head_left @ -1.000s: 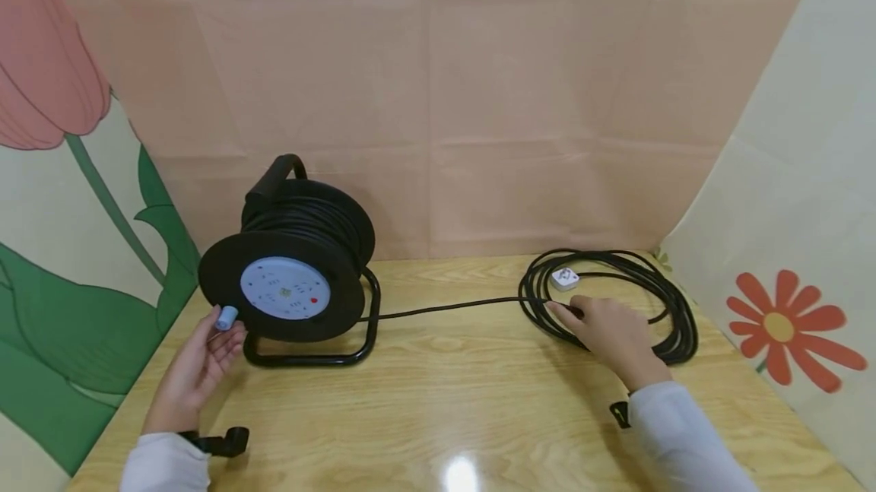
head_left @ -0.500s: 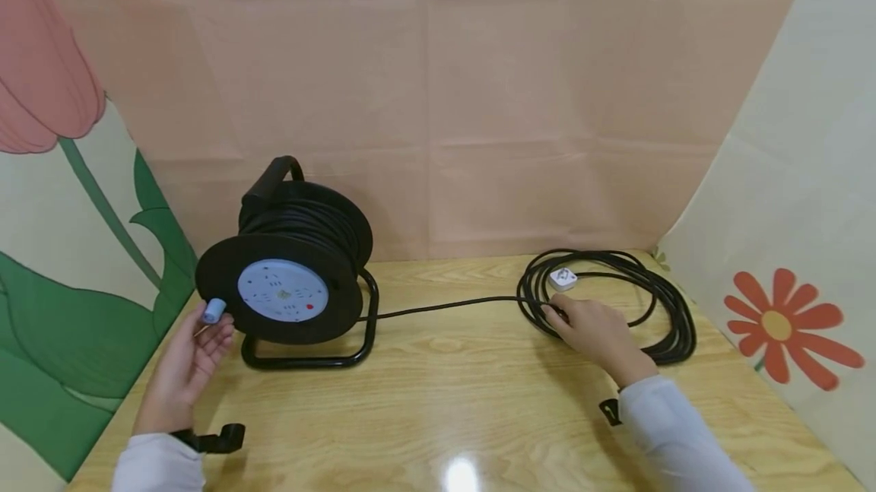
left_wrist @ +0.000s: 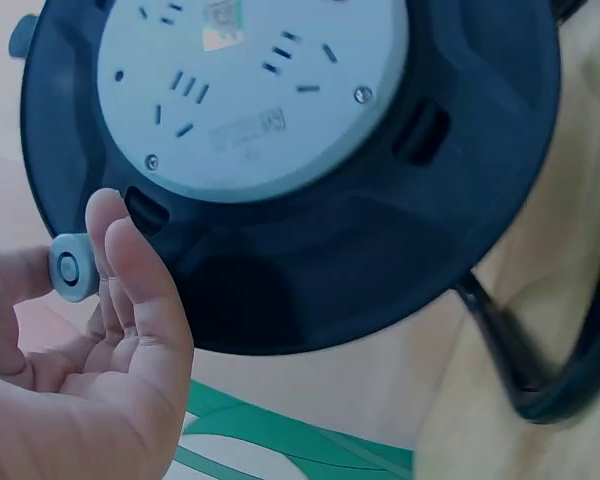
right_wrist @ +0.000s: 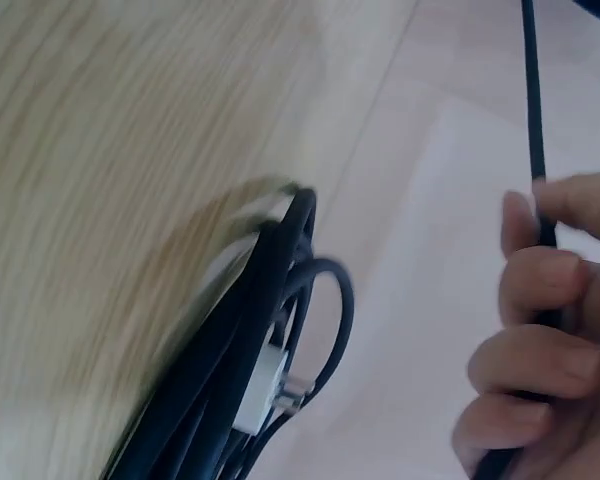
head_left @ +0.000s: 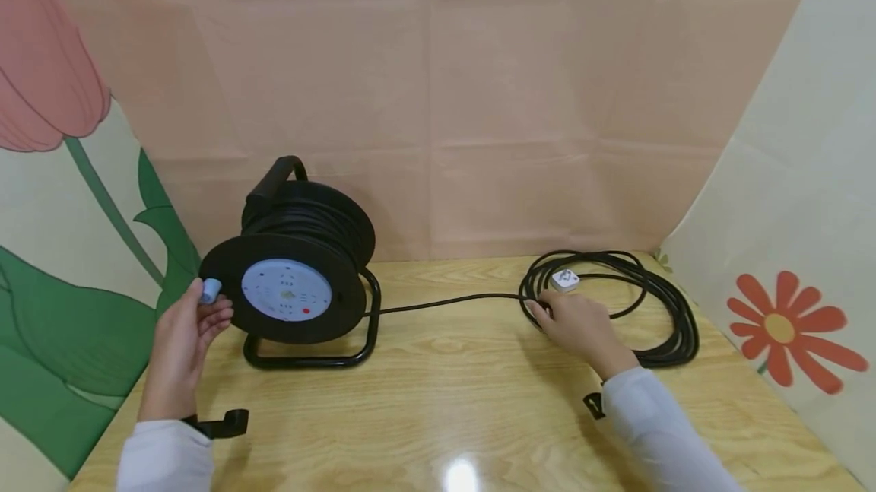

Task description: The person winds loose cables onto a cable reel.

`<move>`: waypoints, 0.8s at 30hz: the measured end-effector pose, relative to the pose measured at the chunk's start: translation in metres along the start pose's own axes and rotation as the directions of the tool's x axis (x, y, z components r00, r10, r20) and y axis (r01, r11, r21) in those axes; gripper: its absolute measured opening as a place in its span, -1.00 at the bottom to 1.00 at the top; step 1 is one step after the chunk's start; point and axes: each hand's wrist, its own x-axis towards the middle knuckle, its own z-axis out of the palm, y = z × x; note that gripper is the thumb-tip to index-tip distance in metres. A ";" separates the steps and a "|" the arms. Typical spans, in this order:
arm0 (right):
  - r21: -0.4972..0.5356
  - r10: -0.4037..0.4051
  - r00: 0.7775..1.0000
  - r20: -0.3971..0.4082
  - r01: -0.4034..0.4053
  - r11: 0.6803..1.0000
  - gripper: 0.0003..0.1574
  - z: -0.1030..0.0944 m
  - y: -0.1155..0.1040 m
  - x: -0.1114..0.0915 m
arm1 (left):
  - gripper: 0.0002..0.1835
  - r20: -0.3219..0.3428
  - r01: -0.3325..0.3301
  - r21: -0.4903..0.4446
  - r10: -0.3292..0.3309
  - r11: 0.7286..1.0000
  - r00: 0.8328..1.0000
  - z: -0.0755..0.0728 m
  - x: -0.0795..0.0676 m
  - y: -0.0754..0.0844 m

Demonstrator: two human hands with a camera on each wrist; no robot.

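A black cable reel (head_left: pixel 301 249) with a pale socket panel (head_left: pixel 287 290) stands on its tube frame at the left. My left hand (head_left: pixel 181 340) pinches the small light-blue crank knob (head_left: pixel 211 291) at the reel's rim between thumb and fingers; the left wrist view shows the knob (left_wrist: pixel 73 267) there too. A single length of black cable (head_left: pixel 445 301) runs from the reel to my right hand (head_left: pixel 575 325). In the right wrist view the fingers curl round that cable (right_wrist: pixel 536 110). Behind the right hand lies a loose coil of cable (head_left: pixel 674 325).
A white plug (head_left: pixel 565 280) lies within the coil. The wooden table (head_left: pixel 424 416) meets a pinkish backdrop (head_left: pixel 438 96) at the back. Flower-printed sheets (head_left: pixel 780 325) border both sides. A dark carry handle (head_left: pixel 274 180) tops the reel.
My left hand has risen with the knob along the reel's rim, and the socket panel has turned with it. My right hand has moved left, towards the reel, with the cable.
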 end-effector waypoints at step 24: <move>-0.032 -0.112 0.988 -0.103 0.109 0.994 -0.67 0.011 -0.035 0.012 | -0.53 -0.208 -0.165 0.395 0.263 0.904 0.942 0.055 -0.005 0.023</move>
